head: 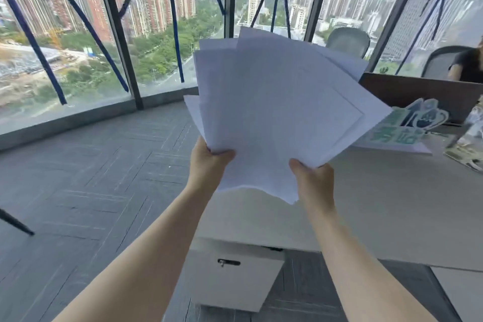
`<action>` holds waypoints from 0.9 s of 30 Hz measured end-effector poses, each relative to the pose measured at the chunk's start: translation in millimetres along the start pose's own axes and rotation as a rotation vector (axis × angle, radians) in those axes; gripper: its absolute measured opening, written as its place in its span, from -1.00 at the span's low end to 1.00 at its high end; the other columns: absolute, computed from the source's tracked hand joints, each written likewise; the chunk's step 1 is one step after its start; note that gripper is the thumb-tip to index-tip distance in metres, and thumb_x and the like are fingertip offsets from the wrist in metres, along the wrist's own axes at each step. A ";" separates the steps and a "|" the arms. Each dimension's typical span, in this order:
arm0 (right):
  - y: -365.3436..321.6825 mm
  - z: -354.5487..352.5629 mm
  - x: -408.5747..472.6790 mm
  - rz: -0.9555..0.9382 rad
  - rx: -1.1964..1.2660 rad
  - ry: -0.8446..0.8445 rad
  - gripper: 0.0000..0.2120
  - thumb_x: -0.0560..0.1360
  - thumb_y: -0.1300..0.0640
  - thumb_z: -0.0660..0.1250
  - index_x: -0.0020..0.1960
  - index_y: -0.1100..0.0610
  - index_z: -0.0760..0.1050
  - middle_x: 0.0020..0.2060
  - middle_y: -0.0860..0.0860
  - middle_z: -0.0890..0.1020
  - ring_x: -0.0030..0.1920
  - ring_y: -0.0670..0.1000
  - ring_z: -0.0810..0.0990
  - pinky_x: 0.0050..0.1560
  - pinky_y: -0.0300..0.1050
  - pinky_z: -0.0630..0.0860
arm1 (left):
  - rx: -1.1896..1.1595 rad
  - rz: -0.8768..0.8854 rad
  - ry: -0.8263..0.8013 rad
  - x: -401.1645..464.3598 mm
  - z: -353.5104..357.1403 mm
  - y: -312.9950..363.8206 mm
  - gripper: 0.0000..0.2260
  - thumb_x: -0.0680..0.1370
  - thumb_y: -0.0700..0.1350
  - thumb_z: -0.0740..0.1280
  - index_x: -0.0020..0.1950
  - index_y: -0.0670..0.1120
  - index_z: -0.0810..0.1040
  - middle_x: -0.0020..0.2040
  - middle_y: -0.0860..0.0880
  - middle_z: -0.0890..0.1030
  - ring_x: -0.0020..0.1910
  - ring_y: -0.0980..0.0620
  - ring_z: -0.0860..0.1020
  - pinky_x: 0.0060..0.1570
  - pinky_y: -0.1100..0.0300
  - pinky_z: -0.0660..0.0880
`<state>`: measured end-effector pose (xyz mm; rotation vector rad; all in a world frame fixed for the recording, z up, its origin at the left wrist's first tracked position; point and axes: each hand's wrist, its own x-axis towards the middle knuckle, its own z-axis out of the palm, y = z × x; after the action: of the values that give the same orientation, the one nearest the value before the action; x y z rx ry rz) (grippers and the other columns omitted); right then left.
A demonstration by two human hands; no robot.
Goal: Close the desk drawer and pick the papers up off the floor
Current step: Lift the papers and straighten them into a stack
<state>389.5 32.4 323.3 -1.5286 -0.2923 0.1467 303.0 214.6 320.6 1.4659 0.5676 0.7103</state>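
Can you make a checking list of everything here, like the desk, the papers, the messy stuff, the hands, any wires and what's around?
Surface: pale desk on the right, mostly bare near its front edge.
Job's things: papers fanned unevenly, held up in the air; none seen on the grey floor. White drawer cabinet under the desk looks shut, with a lock on its front.
Clutter: green and white sign and a booklet at the desk's far right.
Grippers: left hand and right hand both grip the papers' bottom edge.
Cables: nothing seen.
Surroundings: big windows with blue tape, city outside; office chair; another person seated behind a dark divider.
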 end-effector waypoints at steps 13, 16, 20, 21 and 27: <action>160.5 -21.5 139.1 0.279 -0.014 -0.155 -0.69 0.32 0.24 0.34 0.05 0.17 0.58 -0.14 0.01 0.69 -0.20 -0.16 0.66 -0.20 -0.30 0.55 | 0.021 -0.383 -0.024 68.3 71.1 -169.2 -0.51 0.35 -0.34 0.49 0.18 0.06 0.55 -0.01 0.13 0.71 -0.04 0.22 0.66 -0.18 0.39 0.56; 171.2 -15.3 156.3 0.320 -0.091 -0.197 -0.71 0.41 0.28 0.26 0.05 0.04 0.58 -0.11 -0.04 0.72 -0.10 -0.10 0.68 -0.09 -0.14 0.56 | 0.087 -0.413 0.015 85.8 84.0 -176.8 -0.62 0.39 -0.29 0.44 0.18 -0.05 0.53 0.01 0.04 0.67 0.00 0.08 0.64 -0.08 0.27 0.53; 172.4 0.4 188.9 0.388 -0.248 -0.180 -0.73 0.45 0.32 0.20 0.01 0.03 0.53 -0.17 -0.04 0.66 -0.13 0.07 0.62 -0.14 -0.07 0.50 | 0.274 -0.391 0.152 118.4 89.9 -169.1 -0.93 0.45 -0.35 0.30 -0.08 -0.24 0.49 -0.24 -0.02 0.54 -0.24 0.01 0.46 -0.26 0.16 0.36; 169.2 7.0 197.4 0.394 -0.281 -0.205 -0.73 0.44 0.33 0.19 -0.02 0.01 0.51 -0.17 -0.06 0.65 -0.13 0.07 0.61 -0.14 -0.07 0.49 | 0.314 -0.395 0.162 128.7 87.6 -166.3 -0.94 0.44 -0.34 0.30 -0.17 -0.24 0.44 -0.30 -0.02 0.48 -0.29 0.00 0.40 -0.30 0.13 0.30; 171.1 60.2 247.5 0.565 -0.444 -0.394 -0.73 0.36 0.28 0.20 0.00 0.20 0.57 -0.07 0.17 0.68 -0.13 0.15 0.63 -0.20 -0.11 0.49 | 0.527 -0.518 0.141 192.4 52.7 -161.5 -0.92 0.36 -0.29 0.30 -0.16 -0.18 0.47 -0.28 -0.04 0.51 -0.33 -0.04 0.44 -0.36 0.15 0.33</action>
<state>624.5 165.5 177.7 -1.9913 -0.2012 0.8846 485.8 323.6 177.1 1.6513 1.2589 0.2573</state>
